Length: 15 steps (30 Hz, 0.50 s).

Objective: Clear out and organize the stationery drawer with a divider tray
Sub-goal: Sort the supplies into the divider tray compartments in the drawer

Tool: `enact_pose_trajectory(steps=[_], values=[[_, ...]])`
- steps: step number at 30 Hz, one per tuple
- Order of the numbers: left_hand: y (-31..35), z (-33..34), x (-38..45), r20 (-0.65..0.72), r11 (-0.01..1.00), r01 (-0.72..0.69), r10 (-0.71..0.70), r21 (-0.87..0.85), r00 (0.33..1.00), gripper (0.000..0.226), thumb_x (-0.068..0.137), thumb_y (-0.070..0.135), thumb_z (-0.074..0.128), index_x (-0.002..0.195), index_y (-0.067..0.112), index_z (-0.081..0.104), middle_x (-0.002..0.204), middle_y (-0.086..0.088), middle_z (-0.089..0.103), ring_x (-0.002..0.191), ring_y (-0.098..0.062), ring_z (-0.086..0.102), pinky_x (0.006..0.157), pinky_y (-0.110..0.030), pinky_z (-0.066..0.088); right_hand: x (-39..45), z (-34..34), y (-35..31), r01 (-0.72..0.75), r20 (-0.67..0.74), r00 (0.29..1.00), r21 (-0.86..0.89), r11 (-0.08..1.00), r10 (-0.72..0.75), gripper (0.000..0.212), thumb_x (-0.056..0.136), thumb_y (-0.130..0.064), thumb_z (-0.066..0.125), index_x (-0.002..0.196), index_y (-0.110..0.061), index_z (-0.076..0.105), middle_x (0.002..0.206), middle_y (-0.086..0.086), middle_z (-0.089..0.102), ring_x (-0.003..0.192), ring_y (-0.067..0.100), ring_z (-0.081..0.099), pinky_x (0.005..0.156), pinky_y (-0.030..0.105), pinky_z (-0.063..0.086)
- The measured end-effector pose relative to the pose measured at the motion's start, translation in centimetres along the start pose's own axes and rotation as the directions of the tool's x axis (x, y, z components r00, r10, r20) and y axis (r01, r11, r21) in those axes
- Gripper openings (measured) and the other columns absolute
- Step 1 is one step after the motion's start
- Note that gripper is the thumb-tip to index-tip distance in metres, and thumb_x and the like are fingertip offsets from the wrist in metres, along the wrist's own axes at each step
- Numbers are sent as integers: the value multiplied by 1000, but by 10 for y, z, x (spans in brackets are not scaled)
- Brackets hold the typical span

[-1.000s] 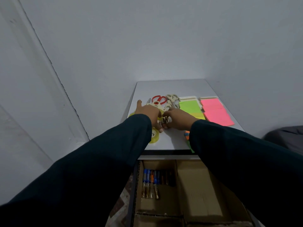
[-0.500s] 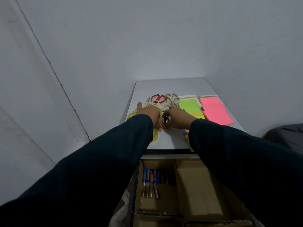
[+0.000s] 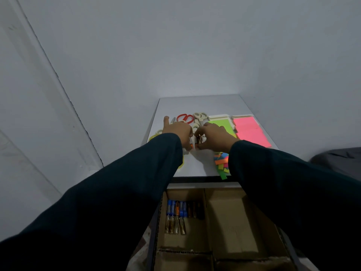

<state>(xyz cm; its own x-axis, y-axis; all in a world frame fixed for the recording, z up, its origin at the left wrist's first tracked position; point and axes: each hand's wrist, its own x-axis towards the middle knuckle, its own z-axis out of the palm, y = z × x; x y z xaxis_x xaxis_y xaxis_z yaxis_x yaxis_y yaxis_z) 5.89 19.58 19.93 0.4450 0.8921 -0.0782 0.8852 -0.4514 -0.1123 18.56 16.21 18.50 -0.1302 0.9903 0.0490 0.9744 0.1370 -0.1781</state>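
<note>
White counter (image 3: 197,106) set in a corner of grey walls, carrying scissors (image 3: 185,118), green notes (image 3: 221,124), pink notes (image 3: 249,131) and coloured tabs (image 3: 221,163). Since a second ago both hands have edged left, exposing more tabs. Left hand (image 3: 176,132) and right hand (image 3: 214,135) meet, fingers curled on small pens (image 3: 196,140). Below, the open cardboard divider tray (image 3: 230,218) has pens (image 3: 176,216) in its left compartment.

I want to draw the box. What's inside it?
In the cardboard tray, the left compartment holds a row of pens. The right compartment looks bare where it shows; the sleeves cover its edges.
</note>
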Motion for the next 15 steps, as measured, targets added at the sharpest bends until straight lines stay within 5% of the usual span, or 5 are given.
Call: enact_pose_trajectory(steps=[6,15], values=[[1,-17,-38,-48,1000,-23,22,-16,999,46,83,44,66,123,26,55,119,3,62,121,-20,48,111,-47,9,-29,-21,-15,33,-6,999,16,999,-33,47,83,-34,68,124,-14,56,123,10,52,112,26,51,97,40,43],[-4,-2,-115,-58,994,5,-12,-107,998,49,80,45,68,124,28,53,120,6,61,116,-17,51,103,-37,21,-95,-20,-57,110,56,992,74,991,-114,46,82,-27,70,123,-12,57,121,11,51,106,24,52,78,24,37]])
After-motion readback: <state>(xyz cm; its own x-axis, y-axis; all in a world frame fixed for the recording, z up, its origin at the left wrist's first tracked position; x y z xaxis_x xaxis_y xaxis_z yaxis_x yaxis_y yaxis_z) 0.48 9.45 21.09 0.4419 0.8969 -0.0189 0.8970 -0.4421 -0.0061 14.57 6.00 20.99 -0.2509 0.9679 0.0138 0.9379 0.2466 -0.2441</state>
